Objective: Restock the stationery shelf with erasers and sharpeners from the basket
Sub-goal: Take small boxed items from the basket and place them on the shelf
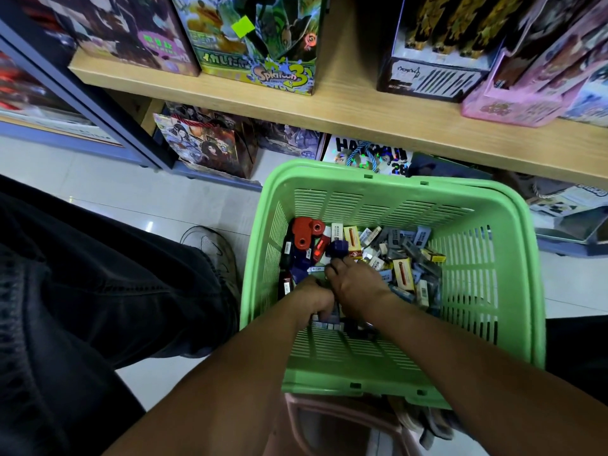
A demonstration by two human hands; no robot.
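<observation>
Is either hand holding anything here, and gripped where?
Left hand clutches small packs along their sides; right hand pinches a dark blue sharpener at its base.

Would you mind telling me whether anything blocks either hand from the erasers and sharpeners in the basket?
Nothing visible does. The left hand and right hand are already down inside the green basket, among the small boxed items, with the open top unobstructed.

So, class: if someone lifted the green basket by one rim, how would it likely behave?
The green basket would probably tip, sliding its loose erasers and sharpeners downhill. Its slotted plastic walls look light and may flex slightly.
</observation>
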